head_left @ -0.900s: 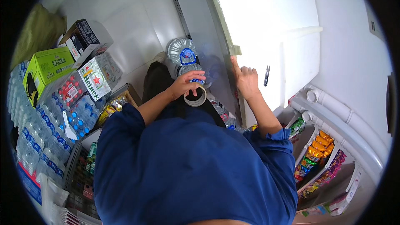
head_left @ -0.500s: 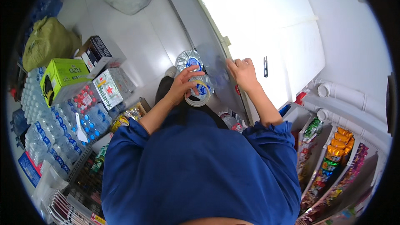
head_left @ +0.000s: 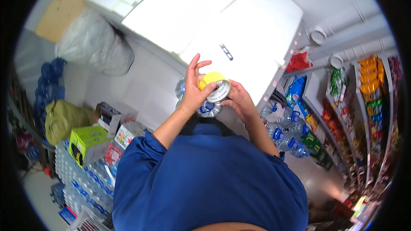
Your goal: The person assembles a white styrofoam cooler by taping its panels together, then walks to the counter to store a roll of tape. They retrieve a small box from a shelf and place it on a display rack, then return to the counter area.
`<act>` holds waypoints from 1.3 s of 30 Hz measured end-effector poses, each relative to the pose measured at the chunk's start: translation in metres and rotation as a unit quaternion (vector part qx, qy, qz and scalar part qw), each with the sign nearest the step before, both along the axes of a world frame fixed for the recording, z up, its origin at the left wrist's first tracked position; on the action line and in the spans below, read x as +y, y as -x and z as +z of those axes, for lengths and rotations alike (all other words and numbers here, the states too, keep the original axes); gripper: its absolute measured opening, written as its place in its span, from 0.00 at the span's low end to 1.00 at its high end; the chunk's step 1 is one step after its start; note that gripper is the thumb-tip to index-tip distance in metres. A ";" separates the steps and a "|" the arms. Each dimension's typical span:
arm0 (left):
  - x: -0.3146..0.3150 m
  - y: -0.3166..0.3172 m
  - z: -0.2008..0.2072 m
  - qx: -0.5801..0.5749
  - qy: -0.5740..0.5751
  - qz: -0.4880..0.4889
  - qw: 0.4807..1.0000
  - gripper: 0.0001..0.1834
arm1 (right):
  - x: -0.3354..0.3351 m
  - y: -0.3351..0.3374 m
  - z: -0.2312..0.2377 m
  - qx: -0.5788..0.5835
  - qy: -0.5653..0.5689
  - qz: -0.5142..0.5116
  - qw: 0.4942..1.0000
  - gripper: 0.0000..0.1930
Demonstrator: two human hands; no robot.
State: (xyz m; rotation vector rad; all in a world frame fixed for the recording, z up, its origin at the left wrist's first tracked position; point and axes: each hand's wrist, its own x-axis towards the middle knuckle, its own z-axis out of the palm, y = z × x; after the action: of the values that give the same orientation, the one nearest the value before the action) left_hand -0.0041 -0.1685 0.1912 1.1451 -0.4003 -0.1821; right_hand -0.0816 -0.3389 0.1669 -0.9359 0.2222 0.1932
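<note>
In front of my chest I hold a roll of yellow tape (head_left: pixel 209 77) with a white printed core, tilted so the core faces me. My left hand (head_left: pixel 195 92) has it by the left side, thumb at the core's opening, with some fingers raised and spread. My right hand (head_left: pixel 240 100) grips the roll's right rim, its fingers bent around the edge. On the white top beyond lie small dark thread snips (head_left: pixel 226 52), apart from both hands.
The broad white top (head_left: pixel 180 21) spans the far side. Large water bottles (head_left: pixel 209 109) stand below my hands; more bottles (head_left: pixel 287 132) are at the right. Snack racks (head_left: pixel 370 90) line the right side. Boxes (head_left: pixel 90 143) and a stuffed green sack (head_left: pixel 64 122) sit left.
My view has turned toward the right. My right hand has left the white top's edge and come to the tape roll. The roll has risen and tilted in my left hand.
</note>
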 end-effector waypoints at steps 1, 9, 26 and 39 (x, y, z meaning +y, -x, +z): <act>-0.009 0.006 0.003 -0.018 -0.012 -0.004 1.000 0.47 | -0.004 0.007 0.003 -0.003 0.017 -0.015 1.000 0.32; -0.072 0.042 0.004 -0.111 -0.122 -0.072 0.984 0.56 | -0.043 0.023 -0.027 -0.040 0.196 -0.259 0.945 0.13; 0.026 0.047 -0.084 0.034 -0.287 0.122 0.949 0.44 | -0.161 -0.074 -0.057 -0.118 0.726 -0.203 0.647 0.08; 0.117 -0.074 -0.083 -0.193 -0.455 0.207 0.844 0.42 | -0.035 -0.119 -0.021 -0.215 0.770 -0.178 0.574 0.13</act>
State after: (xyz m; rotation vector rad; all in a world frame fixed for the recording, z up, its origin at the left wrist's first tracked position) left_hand 0.0697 -0.0519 0.1087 2.2020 -0.4149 0.2883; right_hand 0.0371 -0.3741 0.1460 -2.6235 0.0629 -0.7896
